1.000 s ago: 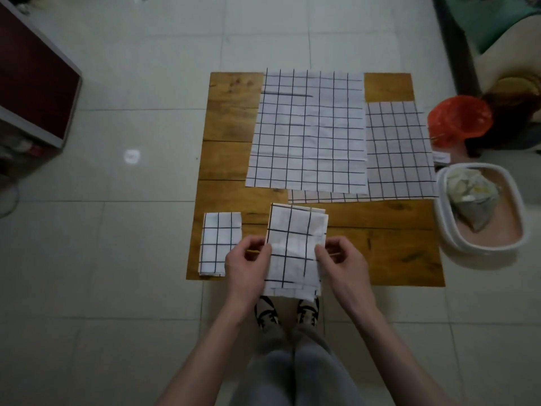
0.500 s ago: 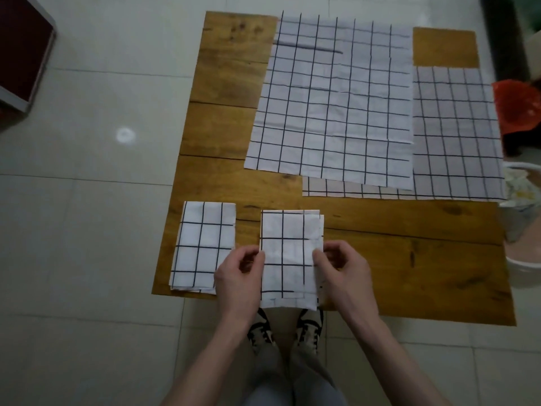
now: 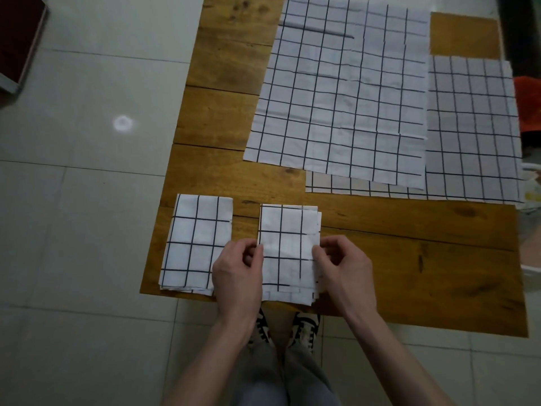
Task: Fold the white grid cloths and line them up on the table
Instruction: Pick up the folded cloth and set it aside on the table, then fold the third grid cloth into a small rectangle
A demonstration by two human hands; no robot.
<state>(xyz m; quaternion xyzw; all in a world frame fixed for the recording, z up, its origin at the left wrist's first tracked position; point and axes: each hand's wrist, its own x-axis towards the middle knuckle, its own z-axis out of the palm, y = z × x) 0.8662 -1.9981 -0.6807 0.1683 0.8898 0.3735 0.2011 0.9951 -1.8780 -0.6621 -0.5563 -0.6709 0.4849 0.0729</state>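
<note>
At the near edge of the surface (image 3: 409,259), the left hand (image 3: 238,273) and right hand (image 3: 342,268) are pinching the sides of the second folded cloth (image 3: 288,247). Its layers are overhanging the lip and fanning unevenly, so letting go carelessly is risking a slide to the floor. The first folded cloth (image 3: 196,244) is sitting just beside it; bare wood is lying open to the right.

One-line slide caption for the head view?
Both hands, left and right, pinch the second folded cloth beside the first.
</note>
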